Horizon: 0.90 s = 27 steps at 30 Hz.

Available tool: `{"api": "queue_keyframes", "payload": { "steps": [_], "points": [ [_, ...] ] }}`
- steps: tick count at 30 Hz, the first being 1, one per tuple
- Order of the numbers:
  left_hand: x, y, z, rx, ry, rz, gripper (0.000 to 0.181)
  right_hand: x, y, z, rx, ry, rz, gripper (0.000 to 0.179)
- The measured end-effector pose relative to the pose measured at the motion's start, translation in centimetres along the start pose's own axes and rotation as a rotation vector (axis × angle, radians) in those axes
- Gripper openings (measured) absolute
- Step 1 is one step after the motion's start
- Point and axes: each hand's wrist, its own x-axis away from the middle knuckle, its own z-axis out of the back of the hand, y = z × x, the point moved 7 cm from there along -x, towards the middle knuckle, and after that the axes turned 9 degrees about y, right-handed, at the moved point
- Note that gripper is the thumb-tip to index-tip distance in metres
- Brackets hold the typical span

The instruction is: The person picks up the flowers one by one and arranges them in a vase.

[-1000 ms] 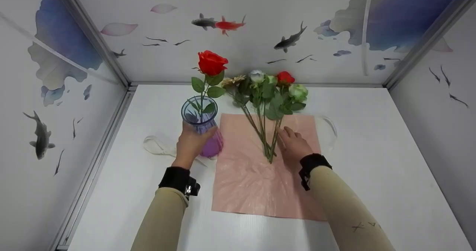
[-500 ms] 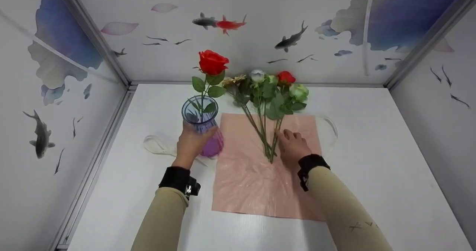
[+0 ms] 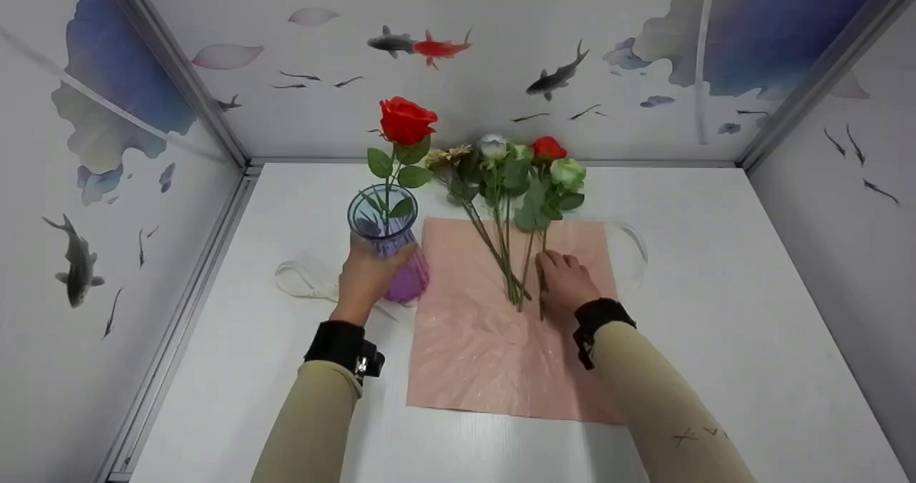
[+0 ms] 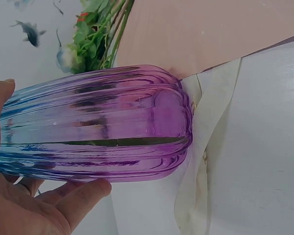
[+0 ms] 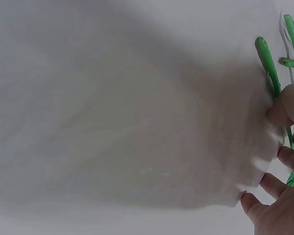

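My left hand [image 3: 363, 277] grips a ribbed glass vase [image 3: 406, 283], blue at the mouth and purple at the base. One red rose [image 3: 408, 121] with leaves stands in it; the left wrist view shows its dark green stem [image 4: 117, 142] through the glass. On the pink sheet [image 3: 472, 354], my right hand [image 3: 569, 286] pinches a green flower stem [image 5: 267, 58], which appears to lead up to the pale green rose [image 3: 568, 174]. Left of it lie several other flowers, among them a white one [image 3: 494, 147], a second red rose [image 3: 548, 148] and a tan bloom [image 3: 449, 155].
A cream ribbon [image 3: 304, 283] lies on the white table [image 3: 715, 311], left of the vase and reaching under its base. Another pale ribbon loop [image 3: 635, 250] shows at the sheet's right edge. Painted walls [image 3: 486, 89] enclose the table at the back and sides.
The stem at my right hand has come away from the bunch and shifted right and slightly nearer me, its pale green bloom moving slightly left. My left hand and the vase keep their place.
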Motion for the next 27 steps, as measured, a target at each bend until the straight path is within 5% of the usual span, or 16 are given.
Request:
{"api": "queue_keyframes", "payload": {
  "steps": [14,22,27],
  "points": [
    [-0.2,-0.3,-0.1,-0.002,-0.002,0.012,0.104,0.2,-0.2,1.0,-0.035,0.153,0.011,0.023],
    [-0.1,-0.1,-0.1,0.018,0.002,0.008,0.104,-0.1,0.7,1.5,0.002,0.24,-0.128,0.017],
    [-0.2,-0.1,-0.2,0.011,-0.003,0.003,0.105,0.0,2.2,1.5,-0.187,0.208,-0.295,0.039]
  ]
}}
